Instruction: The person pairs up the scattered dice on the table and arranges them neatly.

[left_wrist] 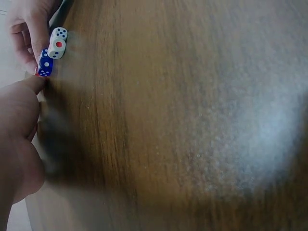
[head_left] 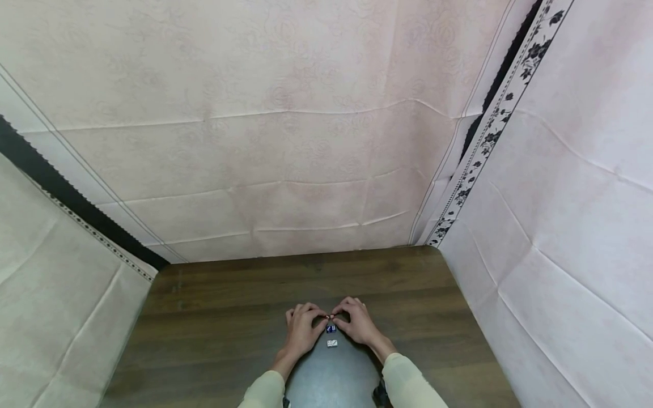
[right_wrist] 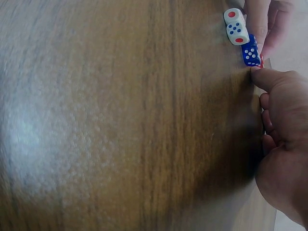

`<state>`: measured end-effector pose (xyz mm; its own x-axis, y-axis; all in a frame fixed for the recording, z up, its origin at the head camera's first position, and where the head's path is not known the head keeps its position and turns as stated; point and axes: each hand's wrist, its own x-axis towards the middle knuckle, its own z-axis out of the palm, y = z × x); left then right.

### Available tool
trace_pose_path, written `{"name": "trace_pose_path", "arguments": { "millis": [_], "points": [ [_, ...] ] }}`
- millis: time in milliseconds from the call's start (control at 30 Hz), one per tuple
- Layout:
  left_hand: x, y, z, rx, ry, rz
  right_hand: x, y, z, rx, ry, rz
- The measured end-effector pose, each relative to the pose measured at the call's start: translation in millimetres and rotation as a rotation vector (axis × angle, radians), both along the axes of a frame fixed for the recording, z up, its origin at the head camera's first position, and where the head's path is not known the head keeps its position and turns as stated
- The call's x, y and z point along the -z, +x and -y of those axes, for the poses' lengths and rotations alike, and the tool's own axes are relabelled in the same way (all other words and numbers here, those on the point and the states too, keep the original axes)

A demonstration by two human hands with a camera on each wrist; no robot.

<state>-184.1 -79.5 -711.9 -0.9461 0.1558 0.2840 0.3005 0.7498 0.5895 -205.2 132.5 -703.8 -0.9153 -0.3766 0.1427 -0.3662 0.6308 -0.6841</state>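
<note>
Small red dice (head_left: 329,317) sit between my two hands, mostly hidden by the fingertips. My left hand (head_left: 302,330) pinches them from the left with thumb and forefinger, and my right hand (head_left: 359,325) does likewise from the right. How the red dice divide between the hands I cannot tell. Just on the near side stand blue dice (head_left: 331,328) with white dots. Nearer still are white dice (head_left: 332,343); the right wrist view shows the white dice (right_wrist: 236,32) side by side, with red and blue dots. In the left wrist view the blue dice (left_wrist: 45,65) show beside the fingertips.
The dice are on a brown wood-grain table (head_left: 219,317), its near middle bright with glare. Pale cloth (head_left: 285,141) hangs behind the far edge, with more cloth (head_left: 571,226) along the right and left sides.
</note>
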Motion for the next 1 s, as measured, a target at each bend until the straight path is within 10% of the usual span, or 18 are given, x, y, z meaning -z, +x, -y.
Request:
{"name": "trace_pose_path", "arguments": {
  "millis": [1000],
  "points": [
    [-2.0, -0.4, -0.1, -0.003, 0.000, 0.017, -1.1, 0.0, -0.7, -0.002, 0.007, 0.023]
  ]
}}
